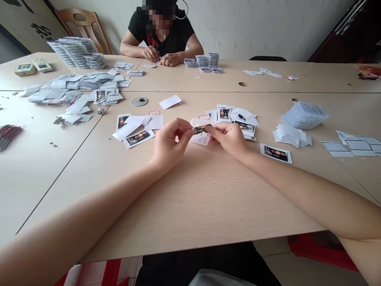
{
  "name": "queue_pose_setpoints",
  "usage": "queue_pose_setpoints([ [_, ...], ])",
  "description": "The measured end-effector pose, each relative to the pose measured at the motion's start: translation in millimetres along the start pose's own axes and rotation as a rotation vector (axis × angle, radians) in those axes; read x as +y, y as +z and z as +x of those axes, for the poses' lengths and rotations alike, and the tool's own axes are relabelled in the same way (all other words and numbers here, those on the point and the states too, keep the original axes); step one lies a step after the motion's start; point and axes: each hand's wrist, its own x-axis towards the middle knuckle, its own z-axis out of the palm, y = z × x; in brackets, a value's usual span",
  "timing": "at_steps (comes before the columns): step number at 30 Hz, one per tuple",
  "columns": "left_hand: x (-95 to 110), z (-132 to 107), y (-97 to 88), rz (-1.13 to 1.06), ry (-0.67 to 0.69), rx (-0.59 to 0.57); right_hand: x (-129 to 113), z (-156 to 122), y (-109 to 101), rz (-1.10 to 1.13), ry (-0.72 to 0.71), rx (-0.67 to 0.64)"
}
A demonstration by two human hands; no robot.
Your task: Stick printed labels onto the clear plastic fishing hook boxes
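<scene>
My left hand (172, 140) and my right hand (229, 137) pinch a small black printed label (201, 129) by its two ends. It is held over a clear plastic case (202, 139) lying on the table, partly hidden by my fingers. Left of my left hand lie loose white slips and black-printed cards (138, 138). Beyond my right hand is a heap of similar cards (224, 114), some face down. One black-printed card (276, 153) lies by itself near my right forearm.
Across the table (190, 198) a person (162, 35) in a black shirt handles something small. Stacked packs (77, 51) and a large heap of white packets (80, 81) stand at the left. Clear cases (305, 114) and white slips (293, 135) sit at the right.
</scene>
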Motion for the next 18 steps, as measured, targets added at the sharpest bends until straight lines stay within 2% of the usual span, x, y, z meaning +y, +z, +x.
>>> queue_pose_setpoints([
  [6,-2.5,0.8,0.3,-0.012,-0.031,-0.011,-0.8,0.7,-1.7,0.070,0.070,0.012],
  [13,-3.5,1.2,0.6,-0.073,-0.032,-0.037,-4.1,0.1,-1.8,0.074,0.059,0.049],
  [18,-2.1,2.2,-1.5,-0.107,-0.078,-0.036,-1.1,0.4,-1.5,0.187,0.087,0.048],
])
